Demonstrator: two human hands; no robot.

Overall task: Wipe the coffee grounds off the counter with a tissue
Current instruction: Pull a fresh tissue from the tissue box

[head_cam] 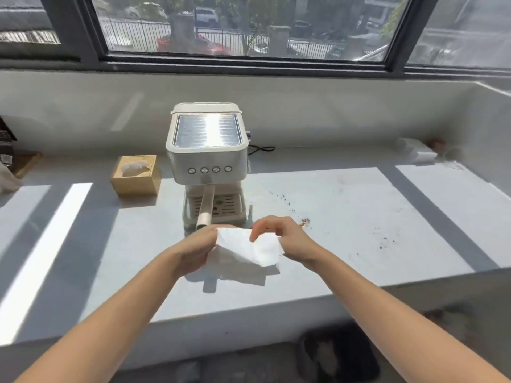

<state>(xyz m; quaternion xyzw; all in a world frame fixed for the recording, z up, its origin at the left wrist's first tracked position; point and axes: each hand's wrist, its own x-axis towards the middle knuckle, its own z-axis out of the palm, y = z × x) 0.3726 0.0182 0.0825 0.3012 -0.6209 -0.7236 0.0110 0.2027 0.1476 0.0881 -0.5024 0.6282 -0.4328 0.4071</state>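
Observation:
A white tissue [249,248] is held above the pale counter [359,230], just in front of the coffee machine. My left hand [197,246] grips its left edge and my right hand [284,234] pinches its top right part. Dark coffee grounds [304,222] lie in a small clump just right of my right hand. Finer specks of grounds [385,241] are scattered further right and up toward the machine. The tissue casts a shadow on the counter below it.
A cream coffee machine [207,150] with its portafilter handle [206,208] pointing at me stands mid-counter. A wooden tissue box [135,175] sits to its left. Dark items [7,150] are at far left, a white packet [414,150] at far right. The counter's front edge [249,308] is near.

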